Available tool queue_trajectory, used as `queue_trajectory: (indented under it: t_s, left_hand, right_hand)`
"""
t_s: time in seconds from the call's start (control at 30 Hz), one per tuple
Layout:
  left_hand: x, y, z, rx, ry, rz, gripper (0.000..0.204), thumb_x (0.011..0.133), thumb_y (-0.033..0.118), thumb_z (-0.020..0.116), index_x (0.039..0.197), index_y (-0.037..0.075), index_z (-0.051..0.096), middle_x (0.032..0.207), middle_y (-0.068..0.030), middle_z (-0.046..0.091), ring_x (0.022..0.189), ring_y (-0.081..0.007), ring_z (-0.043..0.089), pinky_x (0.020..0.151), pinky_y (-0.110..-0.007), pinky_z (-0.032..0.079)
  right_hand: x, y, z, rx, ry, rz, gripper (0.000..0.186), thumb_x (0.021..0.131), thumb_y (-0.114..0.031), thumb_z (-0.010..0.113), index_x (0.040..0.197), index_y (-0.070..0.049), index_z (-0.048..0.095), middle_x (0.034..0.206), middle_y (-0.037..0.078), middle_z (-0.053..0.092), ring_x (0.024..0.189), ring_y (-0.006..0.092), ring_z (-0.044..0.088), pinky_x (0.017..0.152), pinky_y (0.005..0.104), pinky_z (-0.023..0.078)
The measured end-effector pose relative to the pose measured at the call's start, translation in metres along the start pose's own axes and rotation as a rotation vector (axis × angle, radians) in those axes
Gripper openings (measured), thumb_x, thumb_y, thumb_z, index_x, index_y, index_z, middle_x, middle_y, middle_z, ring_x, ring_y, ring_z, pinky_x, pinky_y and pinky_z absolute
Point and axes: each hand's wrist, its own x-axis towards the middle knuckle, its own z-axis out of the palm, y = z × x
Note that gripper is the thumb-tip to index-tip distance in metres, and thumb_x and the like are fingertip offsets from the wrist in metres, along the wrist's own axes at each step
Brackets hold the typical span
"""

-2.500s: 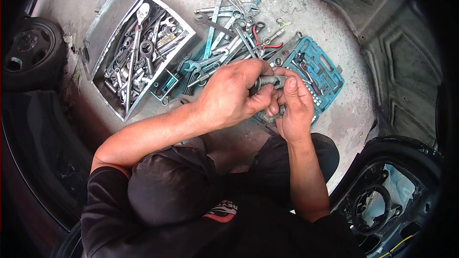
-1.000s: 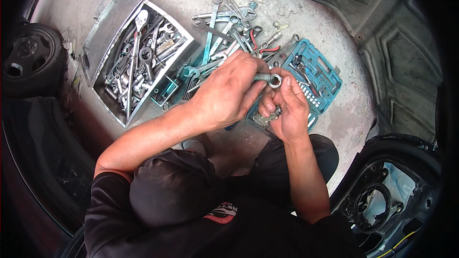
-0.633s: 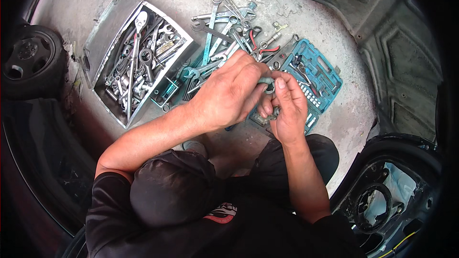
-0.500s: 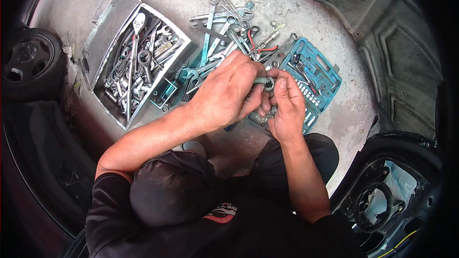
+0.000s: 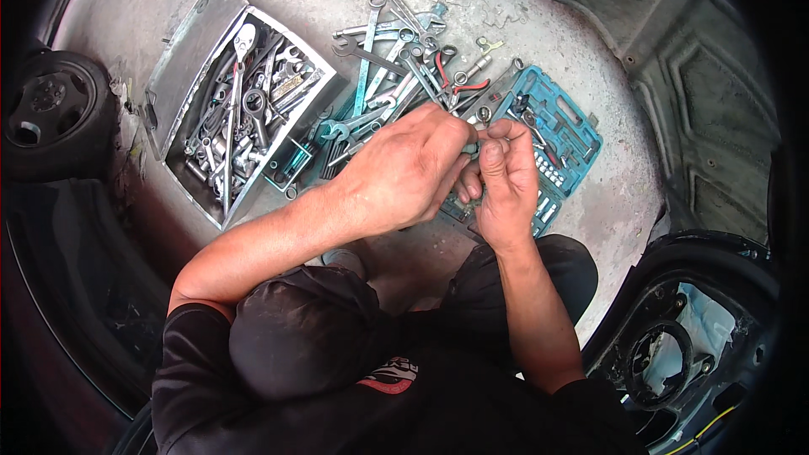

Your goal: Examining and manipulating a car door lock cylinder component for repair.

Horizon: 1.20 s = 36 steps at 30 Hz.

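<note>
My left hand (image 5: pixel 409 168) and my right hand (image 5: pixel 506 190) meet at the centre right, above the tools, with fingers closed around a small grey metal fitting (image 5: pixel 473 148). My left fingers cover most of it, so its full shape is hidden. My right thumb lies against its side and my right fingertips curl beside it. Behind my hands are a loose pile of spanners (image 5: pixel 371 50) with red-handled pliers (image 5: pixel 472 85) and an open teal socket case (image 5: pixel 580 118), partly covered by my right hand.
An open metal toolbox (image 5: pixel 194 34) full of tools sits at the left on the concrete floor (image 5: pixel 548 17). A black wheel (image 5: pixel 55 118) and dark car panel (image 5: pixel 59 270) line the left edge. A moulded dark panel (image 5: pixel 708 101) and a stripped door panel (image 5: pixel 674 329) stand along the right.
My hands have shifted slightly. My left fingers have moved down and right over the fitting, whose ring-shaped end showed clearly a second ago and is now mostly covered.
</note>
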Motion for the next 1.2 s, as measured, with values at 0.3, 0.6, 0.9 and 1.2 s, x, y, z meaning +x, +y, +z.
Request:
queue_trajectory:
  t_s: [0.3,0.6,0.9,1.2]
  left_hand:
    - [0.001,0.003,-0.014,-0.023,-0.164,-0.161,0.035,0.087,0.002,0.074,0.109,-0.001,0.047,0.093,-0.0214,0.06,0.088,-0.0454,0.065,0.072,-0.047,0.054]
    - [0.003,0.013,-0.023,-0.156,-0.141,-0.33,0.031,0.086,0.001,0.075,0.109,-0.001,0.054,0.094,-0.0207,0.064,0.09,-0.0428,0.067,0.073,-0.046,0.054]
    - [0.003,0.011,-0.02,-0.039,-0.084,-0.113,0.031,0.083,0.0,0.077,0.11,0.0,0.061,0.097,-0.0178,0.067,0.092,-0.0398,0.068,0.078,-0.043,0.056]
    - [0.003,0.011,-0.022,-0.09,-0.064,-0.114,0.027,0.085,0.001,0.076,0.107,0.0,0.06,0.098,-0.0176,0.067,0.093,-0.0392,0.069,0.078,-0.043,0.056]
  right_hand:
    - [0.0,0.003,-0.003,-0.05,-0.049,0.025,0.021,0.109,-0.019,0.056,0.122,-0.009,0.043,0.103,0.004,0.06,0.06,0.0052,0.045,0.055,0.0226,0.043]
    - [0.002,-0.004,-0.002,-0.105,-0.081,-0.063,0.026,0.106,-0.015,0.06,0.123,-0.008,0.041,0.1,0.005,0.058,0.065,0.0057,0.046,0.057,0.0217,0.043]
    - [0.001,-0.008,-0.007,-0.113,-0.119,-0.059,0.031,0.104,-0.012,0.064,0.125,-0.008,0.042,0.108,0.007,0.059,0.074,0.0057,0.05,0.061,0.0213,0.044]
    - [0.004,-0.013,-0.007,-0.131,-0.152,-0.058,0.032,0.102,-0.011,0.067,0.124,-0.008,0.044,0.107,0.007,0.063,0.075,0.0057,0.052,0.062,0.0208,0.044]
